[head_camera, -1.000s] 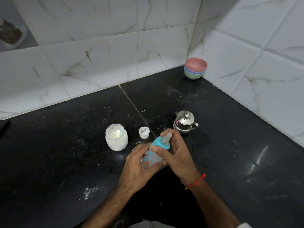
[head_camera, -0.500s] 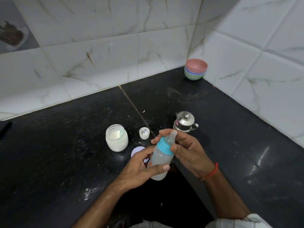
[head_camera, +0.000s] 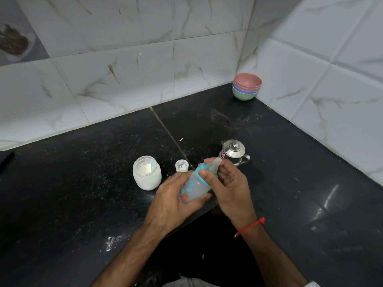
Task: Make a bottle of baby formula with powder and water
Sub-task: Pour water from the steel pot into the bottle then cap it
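Two hands share the baby bottle, held tilted over the counter's front edge with its teat leaning away toward the wall. The left hand is clenched round the bottle's body, thumb under its base; the right hand grips the blue collar, thumb pressed on the ring and fingers curled behind the teat. Half a second ago the bottle stood more upright and the right hand lay looser beside the collar; now it has closed on the ring again. To me that reads as the cap being screwed tight, so filling looks finished and shaking would come next. The contents look cloudy, though how full it is I cannot tell.

Just beyond the left hand sit the open powder jar and a small white cap dusted with powder; the steel pot stands just behind the right fingers. A broad shake could knock any of the three. Open room lies right and toward the person, past the counter edge. Stacked bowls are well apart in the corner.
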The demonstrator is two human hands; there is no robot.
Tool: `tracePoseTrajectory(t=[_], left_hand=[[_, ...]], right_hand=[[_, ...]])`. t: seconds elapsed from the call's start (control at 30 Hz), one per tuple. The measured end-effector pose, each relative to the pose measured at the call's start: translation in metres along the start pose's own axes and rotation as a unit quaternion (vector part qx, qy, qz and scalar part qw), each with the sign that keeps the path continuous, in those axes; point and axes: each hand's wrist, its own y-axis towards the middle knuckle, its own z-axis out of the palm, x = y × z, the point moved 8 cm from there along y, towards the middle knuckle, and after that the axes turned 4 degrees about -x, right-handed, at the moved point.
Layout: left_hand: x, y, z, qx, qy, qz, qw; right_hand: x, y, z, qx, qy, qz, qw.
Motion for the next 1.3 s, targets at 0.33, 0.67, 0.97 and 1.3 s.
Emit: tracePoseTrajectory(t=[0.33,0.67,0.97,1.3], left_hand=[[-0.014,0.001,0.011,0.136,-0.173,-0.003,0.976],[-0.006,0.000,0.010,0.075,-0.190,-0.028,0.978],[-0.016,0.005,0.003,0.000,-0.130,0.006,0.991],[-0.026,0.008,0.006,0.117,-0.187,0.028,0.975]], right_hand=[[0.042,0.005,0.014,0.265,0.091,-0.016,0.960],[0.031,0.008,0.011,0.193,0.041,0.002,0.980],[0.032,-0.001,0.009,0.090,-0.006,-0.005,0.996],[0.053,0.000,0.010,0.289,0.026,0.005,0.957]])
